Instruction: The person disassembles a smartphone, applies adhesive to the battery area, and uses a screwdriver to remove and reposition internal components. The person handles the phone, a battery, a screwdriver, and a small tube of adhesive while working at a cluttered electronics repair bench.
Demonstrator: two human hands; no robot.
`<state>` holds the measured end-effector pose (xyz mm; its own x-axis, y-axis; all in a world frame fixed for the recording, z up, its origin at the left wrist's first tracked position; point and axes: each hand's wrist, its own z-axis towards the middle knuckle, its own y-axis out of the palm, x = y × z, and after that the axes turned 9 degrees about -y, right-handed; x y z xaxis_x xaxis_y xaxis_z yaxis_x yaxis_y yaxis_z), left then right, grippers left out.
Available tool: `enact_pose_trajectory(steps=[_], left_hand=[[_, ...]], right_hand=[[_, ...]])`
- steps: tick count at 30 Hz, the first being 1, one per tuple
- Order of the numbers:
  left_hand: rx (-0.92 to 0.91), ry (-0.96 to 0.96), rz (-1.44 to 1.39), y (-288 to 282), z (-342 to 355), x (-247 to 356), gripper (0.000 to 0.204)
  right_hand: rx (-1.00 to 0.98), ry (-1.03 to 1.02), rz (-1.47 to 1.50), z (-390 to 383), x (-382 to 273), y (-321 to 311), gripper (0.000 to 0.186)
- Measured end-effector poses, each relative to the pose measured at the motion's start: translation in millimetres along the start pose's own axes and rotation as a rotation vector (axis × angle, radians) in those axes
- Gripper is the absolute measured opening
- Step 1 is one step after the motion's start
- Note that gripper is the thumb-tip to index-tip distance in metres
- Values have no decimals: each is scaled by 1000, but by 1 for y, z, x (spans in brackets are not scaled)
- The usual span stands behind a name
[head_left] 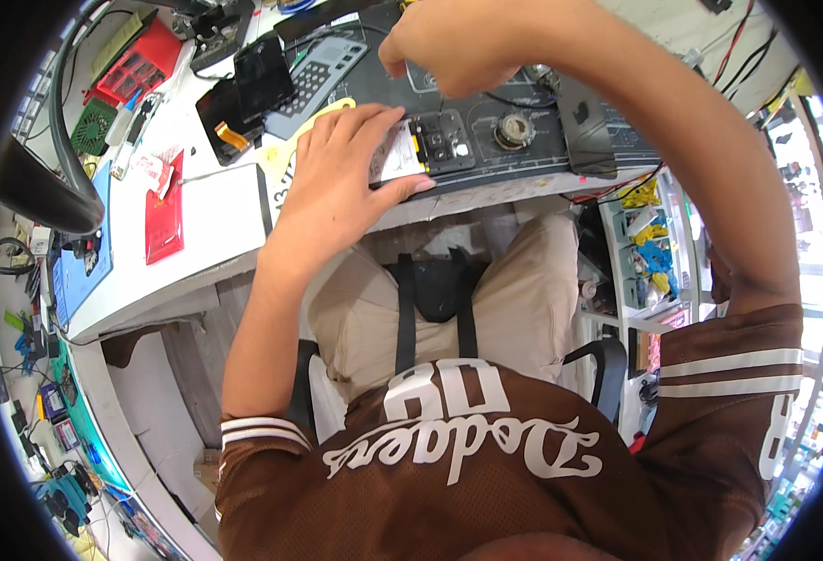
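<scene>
My left hand (335, 178) lies across a smartphone with its inside exposed (444, 140), at the near edge of the dark work mat (486, 103). The thumb is along the phone's near side and the fingers reach over its far side. A pale panel and a dark section with round camera lenses show beside the hand. Farther off, my right hand (463, 47) hangs over the mat with its fingers curled. What it holds, if anything, is hidden. A yellow strip-shaped piece (280, 154) lies beside my left hand, partly covered by it. A round metal container (514, 131) stands right of the phone.
A grey keypad-like tray (318, 79) and black phone screens (264, 75) lie at the far left. A red packet (164, 220) rests on the white table (215, 220). A dark slab (587, 131) lies right. A black lamp arm (47, 187) juts in from the left.
</scene>
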<state>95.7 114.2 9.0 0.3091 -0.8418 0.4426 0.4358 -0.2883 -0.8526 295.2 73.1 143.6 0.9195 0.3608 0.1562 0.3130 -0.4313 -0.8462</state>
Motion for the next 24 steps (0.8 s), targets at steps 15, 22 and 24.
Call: enact_pose_trajectory(steps=[15, 22, 24], left_hand=[[97, -33, -11, 14, -7, -10, 71], [117, -33, -23, 18, -8, -10, 70], [140, -30, -21, 20, -9, -10, 69]], right_hand=[[12, 200, 121, 8, -7, 3, 19], [122, 181, 10, 1, -4, 20, 30], [36, 164, -28, 2, -6, 19, 30]])
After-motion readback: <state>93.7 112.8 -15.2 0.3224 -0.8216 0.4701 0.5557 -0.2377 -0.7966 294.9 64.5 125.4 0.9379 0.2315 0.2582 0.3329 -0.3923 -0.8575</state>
